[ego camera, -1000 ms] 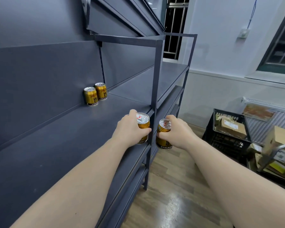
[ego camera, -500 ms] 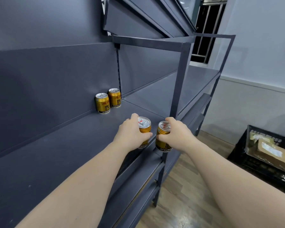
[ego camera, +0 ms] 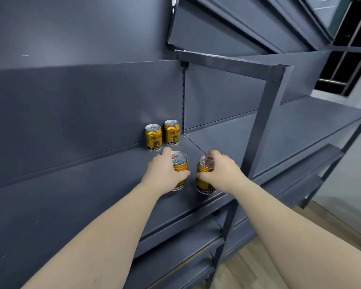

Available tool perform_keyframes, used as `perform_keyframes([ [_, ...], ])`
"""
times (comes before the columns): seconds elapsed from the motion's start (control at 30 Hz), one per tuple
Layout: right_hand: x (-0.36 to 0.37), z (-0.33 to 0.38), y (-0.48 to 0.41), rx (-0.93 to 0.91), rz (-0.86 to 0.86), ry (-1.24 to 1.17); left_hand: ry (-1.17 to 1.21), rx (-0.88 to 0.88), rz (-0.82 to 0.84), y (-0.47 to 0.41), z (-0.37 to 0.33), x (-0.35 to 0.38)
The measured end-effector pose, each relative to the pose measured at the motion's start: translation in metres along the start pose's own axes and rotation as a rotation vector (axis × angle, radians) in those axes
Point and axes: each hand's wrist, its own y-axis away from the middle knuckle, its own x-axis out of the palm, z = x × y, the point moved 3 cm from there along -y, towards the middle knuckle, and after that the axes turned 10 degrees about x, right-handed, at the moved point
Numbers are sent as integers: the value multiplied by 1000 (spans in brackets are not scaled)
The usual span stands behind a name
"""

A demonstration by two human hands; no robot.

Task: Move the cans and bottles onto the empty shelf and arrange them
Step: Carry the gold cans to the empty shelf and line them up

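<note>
Near the front edge of the shelf (ego camera: 92, 195), your left hand (ego camera: 165, 174) and right hand (ego camera: 221, 172) each curl round an upright gold can, the left can (ego camera: 179, 161) and the right can (ego camera: 203, 184), with the standing pair (ego camera: 153, 140) straight ahead at the back panel, nearer your left hand.

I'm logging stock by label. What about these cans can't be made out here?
Head view only.
- left-hand can: label mostly covered by the left hand.
- right-hand can: far side hidden by the right hand; unclear whether it rests on the shelf.
- back left can and back right can: small print too small to read.
</note>
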Motion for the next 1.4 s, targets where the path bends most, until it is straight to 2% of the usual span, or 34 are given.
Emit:
perform_keyframes([
  [0.23,8,10,-46,-45,75,-26,-29,-121,-77,-26,14,2],
  [0.73,30,63,-150,-107,98,-61,38,-254,-233,-108,62,0],
  [1.4,52,69,-198,-160,164,-145,47,-386,-294,-129,61,21],
])
